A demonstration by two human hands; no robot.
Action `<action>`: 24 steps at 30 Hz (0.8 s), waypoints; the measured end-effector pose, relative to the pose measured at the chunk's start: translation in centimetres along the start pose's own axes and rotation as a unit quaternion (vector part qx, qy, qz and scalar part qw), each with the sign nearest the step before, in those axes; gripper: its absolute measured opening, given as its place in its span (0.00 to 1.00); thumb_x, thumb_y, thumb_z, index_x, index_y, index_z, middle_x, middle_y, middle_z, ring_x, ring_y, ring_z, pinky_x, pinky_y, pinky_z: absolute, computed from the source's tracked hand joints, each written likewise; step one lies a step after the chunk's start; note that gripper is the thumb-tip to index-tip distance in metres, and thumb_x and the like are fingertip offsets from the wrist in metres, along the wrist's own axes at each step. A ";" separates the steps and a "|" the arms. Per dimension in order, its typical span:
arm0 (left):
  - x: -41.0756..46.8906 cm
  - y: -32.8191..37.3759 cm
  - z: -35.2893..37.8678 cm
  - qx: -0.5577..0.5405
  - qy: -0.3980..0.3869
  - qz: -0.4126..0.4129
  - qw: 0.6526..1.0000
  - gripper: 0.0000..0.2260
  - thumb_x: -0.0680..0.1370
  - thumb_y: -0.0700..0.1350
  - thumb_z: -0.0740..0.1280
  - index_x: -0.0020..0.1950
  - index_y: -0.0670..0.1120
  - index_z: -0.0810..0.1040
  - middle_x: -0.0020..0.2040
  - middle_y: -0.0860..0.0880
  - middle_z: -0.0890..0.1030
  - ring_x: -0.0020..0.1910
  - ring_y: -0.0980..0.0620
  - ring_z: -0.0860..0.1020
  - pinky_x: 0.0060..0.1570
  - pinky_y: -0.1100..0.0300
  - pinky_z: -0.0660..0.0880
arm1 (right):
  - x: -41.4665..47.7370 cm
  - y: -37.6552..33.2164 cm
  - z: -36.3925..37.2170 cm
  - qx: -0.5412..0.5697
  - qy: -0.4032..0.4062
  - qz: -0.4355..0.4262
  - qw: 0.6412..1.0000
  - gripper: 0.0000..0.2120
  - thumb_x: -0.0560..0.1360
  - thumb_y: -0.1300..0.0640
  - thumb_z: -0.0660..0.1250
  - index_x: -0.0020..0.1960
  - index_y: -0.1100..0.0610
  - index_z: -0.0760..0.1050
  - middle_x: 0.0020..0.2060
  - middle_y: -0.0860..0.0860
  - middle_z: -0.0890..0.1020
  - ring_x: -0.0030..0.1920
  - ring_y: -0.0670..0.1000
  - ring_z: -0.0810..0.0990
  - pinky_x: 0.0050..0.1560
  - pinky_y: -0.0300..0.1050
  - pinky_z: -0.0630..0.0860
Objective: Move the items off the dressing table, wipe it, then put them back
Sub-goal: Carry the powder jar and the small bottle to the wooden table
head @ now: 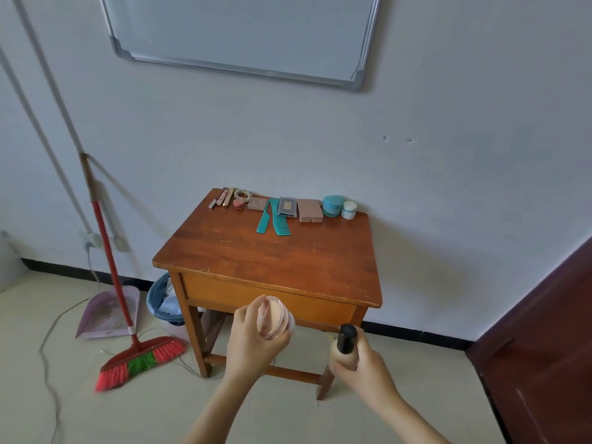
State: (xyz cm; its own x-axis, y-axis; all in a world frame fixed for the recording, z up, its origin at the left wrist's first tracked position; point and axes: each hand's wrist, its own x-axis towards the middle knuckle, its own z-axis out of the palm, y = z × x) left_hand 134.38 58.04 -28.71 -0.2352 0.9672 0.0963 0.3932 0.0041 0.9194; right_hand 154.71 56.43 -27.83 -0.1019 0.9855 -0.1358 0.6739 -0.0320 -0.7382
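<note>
White wall, whiteboard (240, 33) up top, wooden dressing table (256, 257) pushed against it. Broom (141, 360) and dustpan (109, 312) at 8 o'clock of the table.

Status:
- Left hand (253, 341) is wrapped around a round peach jar (277, 317), held in the air just off the table's 6 o'clock edge.
- Right hand (362, 366) is clenched around a black-capped bottle (346, 339), off the table's 5 o'clock corner.
- Other items sit in one row along the 12 o'clock edge: pencils (222, 197) at 11, teal combs (275, 219) at 12, pink box (309, 210), teal jar (333, 206) and white jar (348, 209) toward 1.
- Near half of the top is bare wood. No cloth in view.

Progress call: can't tell whether these two are coming off or going back. A row this tidy suggests going back, low confidence. Whichever it is, two items are off the table and roughly ten are on it.

Orientation:
- Bottle's long axis is near upright, cap toward 12, base buried in my fist.
- Jar is a flat disc with no long axis; its lid face is tipped toward me.
- Combs' long axes run roughly 12–6.
</note>
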 end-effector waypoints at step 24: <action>28.8 1.1 19.0 0.207 -0.141 0.002 0.968 0.33 0.67 0.59 0.71 0.69 0.56 0.62 0.62 0.54 0.67 0.62 0.55 0.69 0.55 0.65 0.70 | 32.1 7.4 -11.5 0.040 0.033 0.025 0.998 0.25 0.73 0.57 0.67 0.66 0.53 0.61 0.44 0.51 0.79 0.46 0.52 0.79 0.45 0.41 0.72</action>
State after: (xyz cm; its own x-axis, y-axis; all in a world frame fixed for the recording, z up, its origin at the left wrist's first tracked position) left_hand 144.99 90.70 -32.16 -0.0037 0.9980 -0.0630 0.7293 0.0458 0.6826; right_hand 164.83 89.73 -30.00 -0.0201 0.9911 -0.1318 0.6163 -0.0915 -0.7821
